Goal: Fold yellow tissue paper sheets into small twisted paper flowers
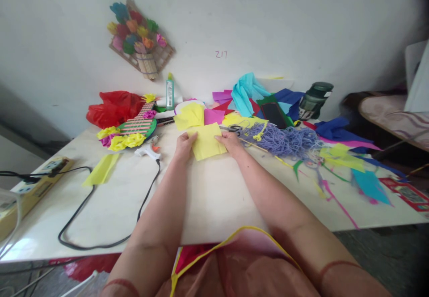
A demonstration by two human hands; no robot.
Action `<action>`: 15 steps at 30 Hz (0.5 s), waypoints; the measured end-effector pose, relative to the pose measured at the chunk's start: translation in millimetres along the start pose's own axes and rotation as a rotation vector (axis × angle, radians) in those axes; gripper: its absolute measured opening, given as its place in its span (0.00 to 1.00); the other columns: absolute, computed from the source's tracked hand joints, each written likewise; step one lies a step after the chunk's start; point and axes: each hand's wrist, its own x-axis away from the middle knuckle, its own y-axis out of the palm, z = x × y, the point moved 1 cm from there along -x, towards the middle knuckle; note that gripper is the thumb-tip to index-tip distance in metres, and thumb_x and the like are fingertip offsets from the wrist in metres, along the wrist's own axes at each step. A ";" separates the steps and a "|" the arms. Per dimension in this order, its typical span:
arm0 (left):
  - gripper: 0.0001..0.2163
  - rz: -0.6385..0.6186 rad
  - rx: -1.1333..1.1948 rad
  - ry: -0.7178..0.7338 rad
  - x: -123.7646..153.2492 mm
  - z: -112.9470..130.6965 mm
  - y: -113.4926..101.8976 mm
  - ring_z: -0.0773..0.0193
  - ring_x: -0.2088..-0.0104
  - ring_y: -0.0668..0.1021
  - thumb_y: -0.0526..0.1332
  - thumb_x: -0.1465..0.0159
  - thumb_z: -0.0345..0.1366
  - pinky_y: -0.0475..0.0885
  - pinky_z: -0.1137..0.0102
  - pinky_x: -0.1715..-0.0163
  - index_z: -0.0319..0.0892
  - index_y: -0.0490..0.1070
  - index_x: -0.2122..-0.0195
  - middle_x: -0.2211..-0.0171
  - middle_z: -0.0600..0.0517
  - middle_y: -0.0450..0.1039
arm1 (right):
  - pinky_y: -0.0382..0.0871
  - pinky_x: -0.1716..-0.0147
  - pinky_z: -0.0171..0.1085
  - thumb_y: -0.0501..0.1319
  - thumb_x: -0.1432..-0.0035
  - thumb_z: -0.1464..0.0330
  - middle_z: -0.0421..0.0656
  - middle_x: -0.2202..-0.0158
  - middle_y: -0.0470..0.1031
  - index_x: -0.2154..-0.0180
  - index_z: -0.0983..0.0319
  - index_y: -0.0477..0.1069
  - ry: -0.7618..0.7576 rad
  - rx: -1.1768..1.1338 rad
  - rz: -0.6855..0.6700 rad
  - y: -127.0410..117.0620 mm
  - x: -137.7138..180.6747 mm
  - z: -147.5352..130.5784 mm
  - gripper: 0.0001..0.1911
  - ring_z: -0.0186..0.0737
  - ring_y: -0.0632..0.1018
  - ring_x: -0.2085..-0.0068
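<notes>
Between my two hands a square of yellow crepe paper [208, 142] is held up above the table, its face turned towards me. My left hand [184, 147] pinches its left edge, thumb in front. The right edge is pinched by my right hand [231, 143] in the same way. Just behind lie more yellow paper [190, 116] and a pink piece [214, 116]. Close to my right hand are scissors [234, 129], partly hidden, and a tangled heap of purple yarn [284, 140]. A white glue gun [148, 152] rests left of my left hand.
A stick craft with paper flowers [134, 129] and a glue bottle [170, 92] stand at the back left. The glue gun's black cord [97, 246] loops towards a power strip [42, 183]. A dark green jar [315, 100], a phone [273, 115] and paper scraps [370, 185] occupy the right.
</notes>
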 end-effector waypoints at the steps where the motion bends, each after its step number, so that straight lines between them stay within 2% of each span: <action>1: 0.18 -0.004 0.011 -0.003 0.0 -0.4 0.1 0.56 0.63 0.77 0.66 0.54 0.44 0.71 0.65 0.64 0.37 0.72 0.66 0.70 0.47 0.76 | 0.67 0.75 0.36 0.65 0.66 0.63 0.38 0.82 0.71 0.78 0.64 0.70 -0.003 0.004 0.002 -0.1 -0.1 0.2 0.11 0.36 0.72 0.79; 6: 0.18 0.033 0.029 -0.026 0.4 1.6 0.1 0.55 0.63 0.77 0.64 0.52 0.46 0.71 0.65 0.64 0.37 0.72 0.67 0.69 0.46 0.76 | 0.67 0.74 0.37 0.65 0.65 0.63 0.39 0.81 0.72 0.78 0.64 0.70 -0.008 0.024 -0.001 0.4 1.2 -2.5 0.11 0.37 0.73 0.77; 9: 0.21 0.053 0.057 -0.064 -0.3 6.4 -3.4 0.56 0.63 0.77 0.60 0.50 0.51 0.71 0.67 0.65 0.37 0.72 0.66 0.68 0.46 0.76 | 0.66 0.74 0.36 0.65 0.65 0.64 0.39 0.80 0.73 0.78 0.64 0.71 0.015 0.021 -0.027 0.5 2.6 -4.1 0.11 0.36 0.72 0.77; 12: 0.26 0.003 0.066 -0.162 -1.5 11.3 -8.2 0.56 0.66 0.77 0.53 0.49 0.58 0.71 0.67 0.69 0.38 0.72 0.69 0.71 0.44 0.76 | 0.65 0.75 0.35 0.66 0.66 0.64 0.39 0.80 0.72 0.78 0.64 0.70 0.046 0.045 -0.087 -0.1 3.2 -3.1 0.11 0.35 0.72 0.78; 15: 0.25 -0.014 0.023 -0.211 -1.2 15.3 -10.9 0.57 0.67 0.77 0.55 0.50 0.57 0.70 0.68 0.71 0.38 0.72 0.69 0.72 0.45 0.75 | 0.62 0.77 0.34 0.65 0.65 0.63 0.37 0.82 0.70 0.80 0.64 0.68 0.051 0.106 -0.140 -0.5 3.8 -1.8 0.12 0.33 0.70 0.79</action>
